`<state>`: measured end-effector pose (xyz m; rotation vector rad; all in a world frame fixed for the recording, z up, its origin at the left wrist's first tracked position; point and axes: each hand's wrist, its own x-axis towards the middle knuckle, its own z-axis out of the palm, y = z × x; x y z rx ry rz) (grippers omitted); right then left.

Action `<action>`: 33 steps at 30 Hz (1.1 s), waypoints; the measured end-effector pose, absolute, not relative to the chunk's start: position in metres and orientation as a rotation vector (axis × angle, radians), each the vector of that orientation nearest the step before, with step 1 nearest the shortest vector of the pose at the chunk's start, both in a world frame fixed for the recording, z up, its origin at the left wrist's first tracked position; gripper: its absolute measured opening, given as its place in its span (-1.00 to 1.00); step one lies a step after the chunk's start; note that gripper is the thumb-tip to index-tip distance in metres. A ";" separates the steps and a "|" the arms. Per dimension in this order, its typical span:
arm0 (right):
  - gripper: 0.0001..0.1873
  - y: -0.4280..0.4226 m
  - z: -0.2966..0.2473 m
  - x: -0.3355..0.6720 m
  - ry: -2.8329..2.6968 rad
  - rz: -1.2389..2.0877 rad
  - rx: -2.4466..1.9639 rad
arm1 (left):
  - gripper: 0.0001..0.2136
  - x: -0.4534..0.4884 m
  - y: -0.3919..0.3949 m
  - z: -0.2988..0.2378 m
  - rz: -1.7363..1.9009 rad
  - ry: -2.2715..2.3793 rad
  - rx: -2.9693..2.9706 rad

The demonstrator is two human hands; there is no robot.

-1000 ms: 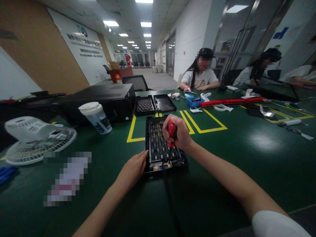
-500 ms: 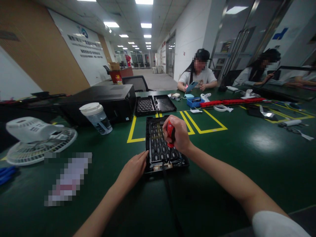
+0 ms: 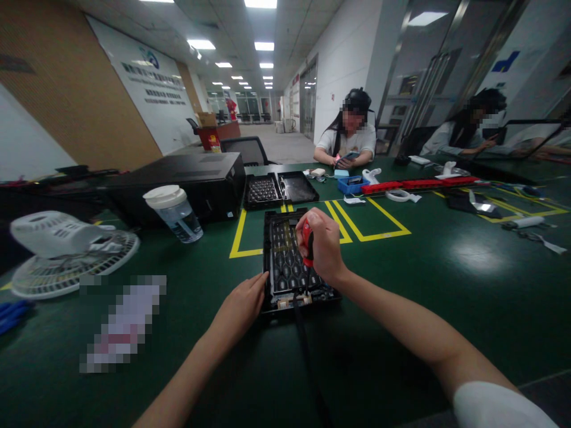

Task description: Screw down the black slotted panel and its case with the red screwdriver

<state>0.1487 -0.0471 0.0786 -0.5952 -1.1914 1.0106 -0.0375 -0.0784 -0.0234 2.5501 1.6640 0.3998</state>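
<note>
A black plastic case (image 3: 285,252) lies open on the green table, filled with rows of dark rounded shapes like battery cells. Along its near end are small parts and wiring, too small to make out. My right hand (image 3: 325,244) is wrapped round the red and black handle of a screwdriver (image 3: 307,252). The shaft points down, its tip at the near end of the case. My left hand (image 3: 243,303) holds the case's left edge near the front corner, fingers together against the side wall. A dark strap (image 3: 306,356) hangs in front of the near end.
Behind stands a second open black case (image 3: 263,189). To the left are a lidded cup (image 3: 176,214), a white fan (image 3: 66,255) and a black computer tower (image 3: 187,184). A blue tray (image 3: 351,184) sits at back right. Opposite sits a person (image 3: 350,137) with a phone.
My right hand has turned slightly on the screwdriver handle, while the tip stays at the same spot. My left hand and the case have not moved. The person opposite has lowered the phone.
</note>
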 end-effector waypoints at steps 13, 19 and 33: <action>-0.72 -0.049 0.081 0.142 -1.102 0.921 -0.694 | -0.59 -0.037 -0.079 -0.023 0.386 1.664 2.558; -0.71 -0.050 0.080 0.140 -1.109 0.841 -0.736 | -0.58 -0.037 -0.080 -0.020 0.351 1.680 2.559; -0.67 -0.051 0.078 0.134 -1.093 0.756 -0.776 | -0.57 -0.034 -0.081 -0.016 0.270 1.695 2.557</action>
